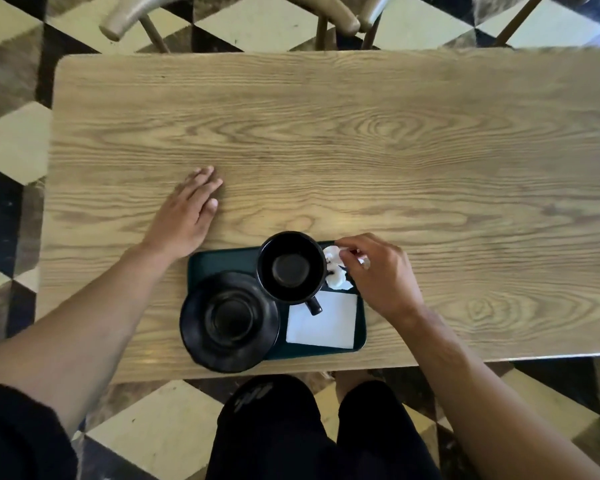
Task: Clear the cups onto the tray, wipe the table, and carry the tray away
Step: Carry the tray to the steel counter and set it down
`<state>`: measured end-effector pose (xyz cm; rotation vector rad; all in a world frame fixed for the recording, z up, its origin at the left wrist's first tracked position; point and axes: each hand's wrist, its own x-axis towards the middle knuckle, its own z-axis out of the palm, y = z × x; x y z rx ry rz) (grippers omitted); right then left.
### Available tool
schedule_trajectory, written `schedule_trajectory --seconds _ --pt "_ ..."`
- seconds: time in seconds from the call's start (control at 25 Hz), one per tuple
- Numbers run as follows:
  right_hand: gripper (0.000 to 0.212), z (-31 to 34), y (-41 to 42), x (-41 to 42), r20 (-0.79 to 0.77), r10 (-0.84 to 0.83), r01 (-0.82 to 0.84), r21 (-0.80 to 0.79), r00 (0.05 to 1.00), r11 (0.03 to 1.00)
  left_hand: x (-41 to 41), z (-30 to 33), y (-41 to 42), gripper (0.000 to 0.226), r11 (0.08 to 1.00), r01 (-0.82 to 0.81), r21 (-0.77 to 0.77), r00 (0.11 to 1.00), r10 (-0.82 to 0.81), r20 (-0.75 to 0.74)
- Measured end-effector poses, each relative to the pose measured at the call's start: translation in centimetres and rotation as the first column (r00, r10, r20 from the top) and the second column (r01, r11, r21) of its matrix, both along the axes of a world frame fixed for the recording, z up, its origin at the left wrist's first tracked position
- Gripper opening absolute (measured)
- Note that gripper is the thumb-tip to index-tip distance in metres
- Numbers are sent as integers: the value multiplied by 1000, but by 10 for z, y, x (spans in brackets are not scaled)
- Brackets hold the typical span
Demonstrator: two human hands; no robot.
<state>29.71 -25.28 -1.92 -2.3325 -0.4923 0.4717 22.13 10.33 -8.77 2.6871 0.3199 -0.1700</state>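
Observation:
A dark green tray [222, 263] lies at the near edge of the wooden table [326, 133]. On it stand an empty black cup [290, 266] and a black saucer [229, 320] that overhangs the tray's left edge. A flat white napkin [326, 323] lies on the tray's right half. My right hand [378, 271] pinches a crumpled white tissue [335, 268] at the tray's far right corner, beside the cup. My left hand [187, 213] rests flat on the table, left of the tray, fingers together, holding nothing.
Wooden chairs [333, 19] stand at the far side of the table. The floor [14, 140] around it is chequered in dark and cream tiles. My legs in dark trousers [291, 427] are at the near table edge.

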Motion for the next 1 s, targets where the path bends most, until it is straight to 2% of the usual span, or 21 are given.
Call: schedule_trajectory --seconds 0.16,0.28,0.44,0.6,0.68,0.8,0.84,0.92,1.0 --pt "17 17 -25 -14 67 -133 134 -16 989 991 -39 17 17 42 992 -124 6 992 124 -37" --pt "25 16 -50 -36 40 -106 111 -151 994 982 -89 28 14 47 969 -246 5 961 244 -132" --pt "46 12 -80 -75 -195 0 -77 -387 981 919 -180 39 -23 61 938 -346 27 907 342 -245" --pt "62 14 -94 -105 -244 163 -266 -487 956 832 -233 44 -85 70 887 -460 35 813 437 -385" --pt "59 11 -99 -119 -209 222 -301 -528 952 794 -240 49 -112 68 861 -508 22 776 469 -422" --pt "43 22 -101 -134 -128 157 -202 -561 979 803 -244 64 -157 62 796 -605 -15 714 534 -452" --pt "38 30 -100 -140 -128 197 -235 -574 972 784 -246 70 -174 61 775 -631 -41 701 546 -458" --pt "36 33 -103 -156 -193 310 -363 -582 931 727 -252 74 -204 56 744 -659 -111 687 534 -493" --pt "39 25 -110 -172 -311 323 -447 -566 894 693 -262 69 -232 45 752 -641 -152 658 438 -612"
